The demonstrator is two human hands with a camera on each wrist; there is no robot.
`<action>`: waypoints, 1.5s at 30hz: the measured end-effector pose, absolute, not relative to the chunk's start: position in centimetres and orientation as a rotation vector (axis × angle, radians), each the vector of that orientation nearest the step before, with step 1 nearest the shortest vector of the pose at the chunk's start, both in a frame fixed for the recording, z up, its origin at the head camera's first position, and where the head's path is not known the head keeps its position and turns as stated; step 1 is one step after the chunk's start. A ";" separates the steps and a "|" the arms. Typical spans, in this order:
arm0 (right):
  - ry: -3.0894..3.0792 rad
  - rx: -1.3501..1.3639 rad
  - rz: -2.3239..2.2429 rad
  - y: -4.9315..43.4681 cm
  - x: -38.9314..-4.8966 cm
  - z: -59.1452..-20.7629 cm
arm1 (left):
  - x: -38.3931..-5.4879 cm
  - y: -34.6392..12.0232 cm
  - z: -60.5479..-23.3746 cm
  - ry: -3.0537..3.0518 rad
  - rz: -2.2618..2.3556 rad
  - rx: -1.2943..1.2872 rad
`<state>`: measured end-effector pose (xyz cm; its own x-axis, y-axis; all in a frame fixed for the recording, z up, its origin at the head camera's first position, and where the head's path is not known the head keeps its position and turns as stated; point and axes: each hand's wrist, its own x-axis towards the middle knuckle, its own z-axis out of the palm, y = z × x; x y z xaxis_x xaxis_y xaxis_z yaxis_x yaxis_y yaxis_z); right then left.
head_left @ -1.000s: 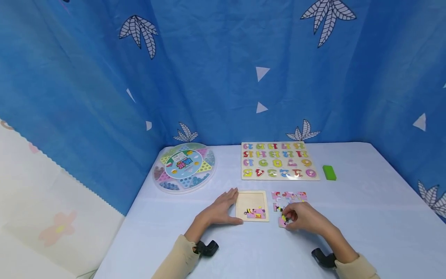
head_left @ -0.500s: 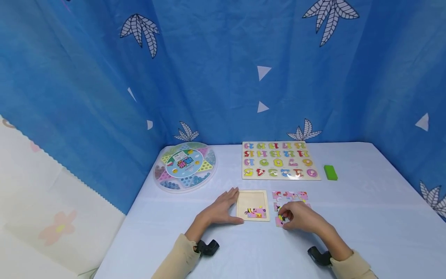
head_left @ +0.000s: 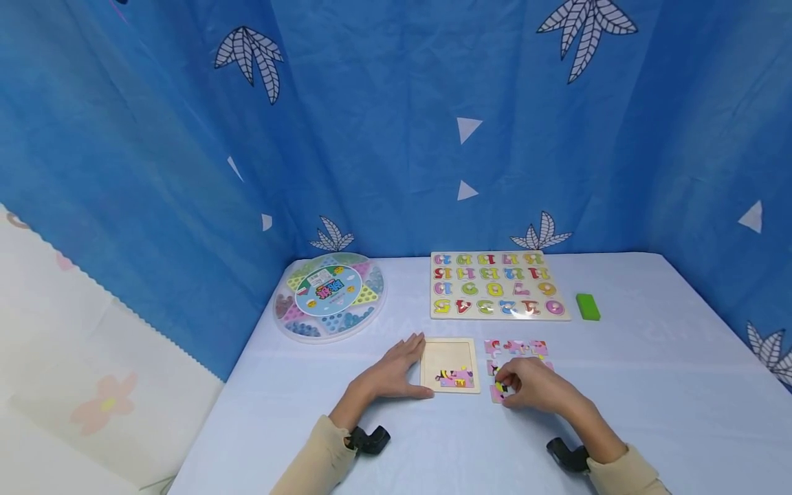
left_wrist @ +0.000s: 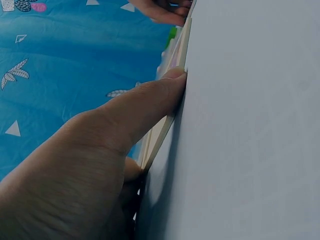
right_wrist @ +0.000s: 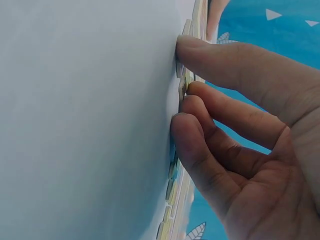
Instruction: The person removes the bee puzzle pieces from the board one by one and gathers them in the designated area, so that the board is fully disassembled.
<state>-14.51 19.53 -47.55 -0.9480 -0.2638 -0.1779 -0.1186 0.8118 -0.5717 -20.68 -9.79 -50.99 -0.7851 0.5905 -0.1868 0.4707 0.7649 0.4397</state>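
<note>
My left hand (head_left: 392,371) rests on the table at the left side of a square wooden puzzle tray (head_left: 436,353). Its straight thumb presses the tray's near edge and its fingers lie along the left edge. Inside the tray, pink pieces with a bee picture (head_left: 456,379) fill the lower right part. To the right of the tray, my right hand (head_left: 538,385) pinches a pink, yellow and black puzzle piece (head_left: 497,394) at the table surface, its fingers curled. More loose pink pieces (head_left: 516,346) lie beyond that hand, some partly hidden by it.
A wooden number board (head_left: 491,285) lies at the back, beside a green block (head_left: 587,306). A round Chinese checkers box (head_left: 331,297) sits at the back left. A blue curtain (head_left: 396,137) hangs behind the white-covered table (head_left: 631,357).
The right hand has shifted slightly left with the puzzle piece, toward the tray, then stayed nearly still. The left hand keeps its place at the tray.
</note>
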 end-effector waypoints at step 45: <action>2.620 -0.601 -0.855 11.9 -18.7 -47.1 | -20.7 -9.9 -51.3 2.670 0.532 0.868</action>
